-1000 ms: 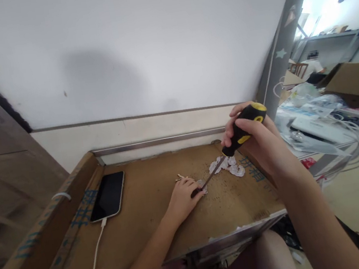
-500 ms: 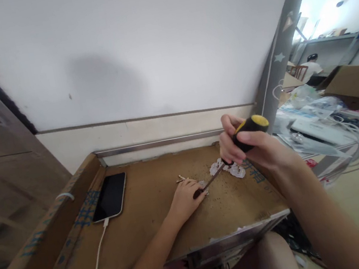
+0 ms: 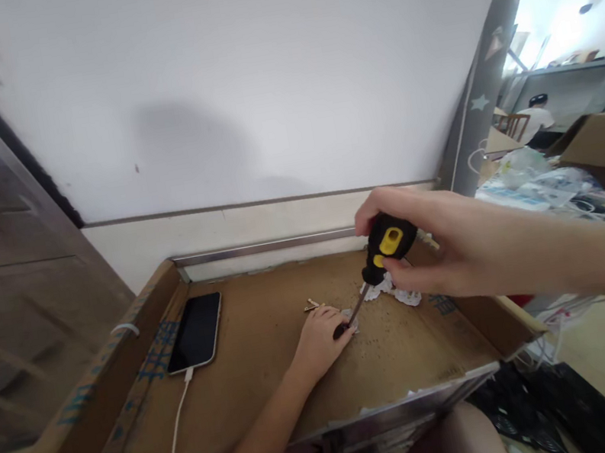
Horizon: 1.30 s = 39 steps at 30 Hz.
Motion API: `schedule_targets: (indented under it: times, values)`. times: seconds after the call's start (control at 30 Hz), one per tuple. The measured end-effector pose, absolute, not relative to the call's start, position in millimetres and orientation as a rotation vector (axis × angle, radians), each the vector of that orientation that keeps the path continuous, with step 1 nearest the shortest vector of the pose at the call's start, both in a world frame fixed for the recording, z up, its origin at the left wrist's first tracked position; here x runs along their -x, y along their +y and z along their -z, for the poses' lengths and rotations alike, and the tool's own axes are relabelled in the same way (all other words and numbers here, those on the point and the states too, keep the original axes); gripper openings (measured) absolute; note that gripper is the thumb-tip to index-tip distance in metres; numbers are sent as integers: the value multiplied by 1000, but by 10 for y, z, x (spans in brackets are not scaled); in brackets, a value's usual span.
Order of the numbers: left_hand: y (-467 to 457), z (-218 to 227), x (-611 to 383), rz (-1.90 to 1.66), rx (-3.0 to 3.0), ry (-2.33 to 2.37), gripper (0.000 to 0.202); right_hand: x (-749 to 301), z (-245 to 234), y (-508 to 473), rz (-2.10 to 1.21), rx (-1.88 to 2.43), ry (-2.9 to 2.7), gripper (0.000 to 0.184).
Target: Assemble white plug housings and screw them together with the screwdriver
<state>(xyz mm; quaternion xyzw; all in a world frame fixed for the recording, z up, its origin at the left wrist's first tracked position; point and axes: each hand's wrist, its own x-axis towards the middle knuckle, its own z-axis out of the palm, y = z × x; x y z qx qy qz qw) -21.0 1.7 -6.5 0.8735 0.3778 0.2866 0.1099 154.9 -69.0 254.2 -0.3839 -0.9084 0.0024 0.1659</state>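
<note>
A screwdriver [image 3: 390, 236] with a black and yellow handle is gripped by my right hand [image 3: 428, 225], fingers wrapped round its upper end. Its shaft slants down to the left, and the tip meets a small dark rounded piece [image 3: 341, 330] on the cardboard. My left hand [image 3: 321, 335] pinches that piece against the surface; what it is cannot be made out. A scrap of white or clear material [image 3: 352, 320] lies beside the fingers. Crumpled white lacy pieces [image 3: 407, 296] lie behind the screwdriver, partly hidden by my right hand. Just beyond my left hand lies a small light-coloured bit [image 3: 312, 304].
A phone [image 3: 196, 332] with a white charging cable [image 3: 180, 440] rests at the left on the cardboard-lined table [image 3: 261, 365]. Dark crumbs dot the cardboard. A raised cardboard edge [image 3: 126, 349] runs along the left. Cluttered bags and cables [image 3: 538, 179] sit at right; a person [image 3: 537, 117] sits far behind.
My right hand has turned over the screwdriver handle, its wrist swinging out to the right, and the shaft stands a little steeper. My left hand stays on the dark piece. The view has shifted slightly.
</note>
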Motion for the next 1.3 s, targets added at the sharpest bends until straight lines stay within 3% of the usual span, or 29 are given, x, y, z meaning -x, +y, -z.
schedule_targets:
  times: [0.1,0.2,0.33,0.47,0.57,0.67,0.87,1.1,1.17,1.3]
  values:
    - [15,83,208,-836,-2550,1130,8,-1544,-2612,-652,207,1209,-2634,14]
    - [12,81,206,-855,-2537,1136,7,-1539,-2625,-649,380,1308,-2621,31]
    - [11,56,201,-847,-2537,1142,10,-1551,-2636,-655,169,1197,-2655,18]
    - [10,49,197,-848,-2521,1134,10,-1551,-2673,-637,82,1209,-2677,21]
    - [13,60,197,-867,-2523,1139,11,-1523,-2670,-624,285,1345,-2647,22]
    - [20,66,199,-866,-2532,1136,11,-1497,-2641,-623,550,1436,-2586,34]
    - [12,63,189,-837,-2573,1167,10,-1538,-2650,-601,289,1254,-2676,14]
    - [8,98,177,-858,-2628,1164,12,-1607,-2697,-546,113,1320,-2658,21]
    - [14,110,177,-871,-2617,1175,11,-1575,-2660,-557,260,1348,-2637,19]
    - [18,119,182,-900,-2598,1165,10,-1491,-2574,-600,667,1510,-2484,42]
